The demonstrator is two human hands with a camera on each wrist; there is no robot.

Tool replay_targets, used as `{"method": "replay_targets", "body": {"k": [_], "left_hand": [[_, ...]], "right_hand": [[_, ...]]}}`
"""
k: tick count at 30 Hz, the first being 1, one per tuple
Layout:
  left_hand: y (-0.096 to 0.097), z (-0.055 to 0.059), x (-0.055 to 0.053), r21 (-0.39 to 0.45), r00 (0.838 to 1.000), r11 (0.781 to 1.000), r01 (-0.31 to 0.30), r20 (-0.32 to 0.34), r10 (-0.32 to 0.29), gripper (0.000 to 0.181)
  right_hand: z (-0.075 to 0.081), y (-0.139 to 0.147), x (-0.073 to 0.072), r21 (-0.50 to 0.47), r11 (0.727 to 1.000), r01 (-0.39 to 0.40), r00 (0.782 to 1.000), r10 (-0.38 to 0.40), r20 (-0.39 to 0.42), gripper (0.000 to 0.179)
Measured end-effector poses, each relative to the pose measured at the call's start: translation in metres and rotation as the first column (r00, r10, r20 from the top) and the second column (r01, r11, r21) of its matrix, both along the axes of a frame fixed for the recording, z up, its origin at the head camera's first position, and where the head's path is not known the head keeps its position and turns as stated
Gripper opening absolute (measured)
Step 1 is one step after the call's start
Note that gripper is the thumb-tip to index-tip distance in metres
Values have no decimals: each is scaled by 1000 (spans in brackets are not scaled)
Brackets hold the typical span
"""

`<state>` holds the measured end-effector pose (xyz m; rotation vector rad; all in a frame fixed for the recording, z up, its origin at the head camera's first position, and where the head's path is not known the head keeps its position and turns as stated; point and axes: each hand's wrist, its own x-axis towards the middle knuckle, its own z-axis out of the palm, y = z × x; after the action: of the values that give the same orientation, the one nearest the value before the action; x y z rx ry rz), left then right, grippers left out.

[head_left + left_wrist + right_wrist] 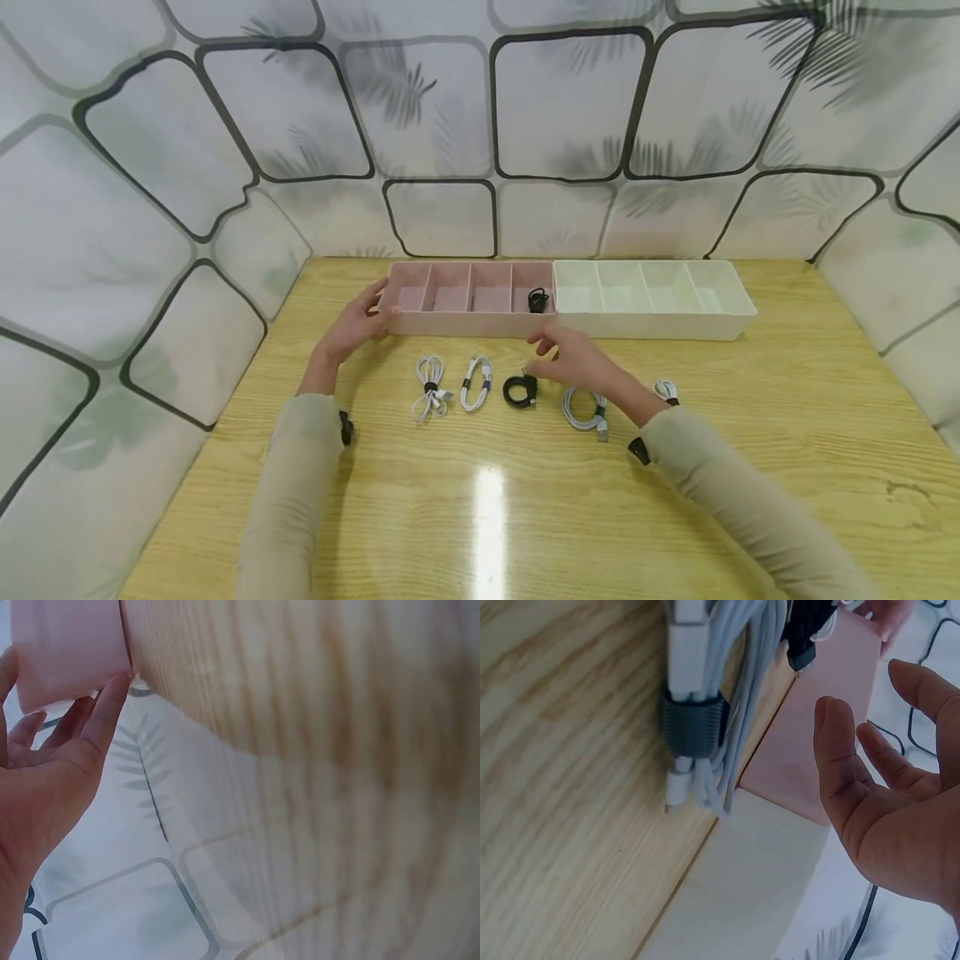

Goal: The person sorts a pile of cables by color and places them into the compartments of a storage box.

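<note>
My left hand [352, 325] touches the left end of a pink organizer box [465, 324], its fingers spread along the end wall. In the left wrist view the fingertips lie at the edge of the pink box [71, 652]. My right hand [573, 358] holds nothing, fingers loosely bent, close to the front of the boxes and over a coiled black cable [516, 402]. Another black cable [537, 300] lies in the rightmost pink compartment. Beneath the right wrist lies a grey coiled cable [573, 417] with a dark strap; the right wrist view shows a grey cable [739, 697] in front of the palm.
A white organizer box [652, 326] adjoins the pink one on its right. Left of the black coil lie a white cable [486, 371] and another white cable bundle [429, 404]. One more white cable [664, 388] is partly behind the right forearm. A patterned curtain [442, 217] stands behind the table.
</note>
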<state>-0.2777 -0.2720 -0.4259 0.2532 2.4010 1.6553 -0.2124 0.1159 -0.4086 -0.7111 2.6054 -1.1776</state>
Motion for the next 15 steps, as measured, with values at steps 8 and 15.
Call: {"method": "replay_targets", "body": {"k": [8,15], "left_hand": [[1,-1,0,-6,1000,1000,-6,-4,6,70],[0,-2,-1,2,1000,1000,-8,-10,8,71]], "right_hand": [[-2,-7,7,146,989,17,1000,-15,-14,44],[-4,-15,13,278,961,8,997,12,-72,49]]}}
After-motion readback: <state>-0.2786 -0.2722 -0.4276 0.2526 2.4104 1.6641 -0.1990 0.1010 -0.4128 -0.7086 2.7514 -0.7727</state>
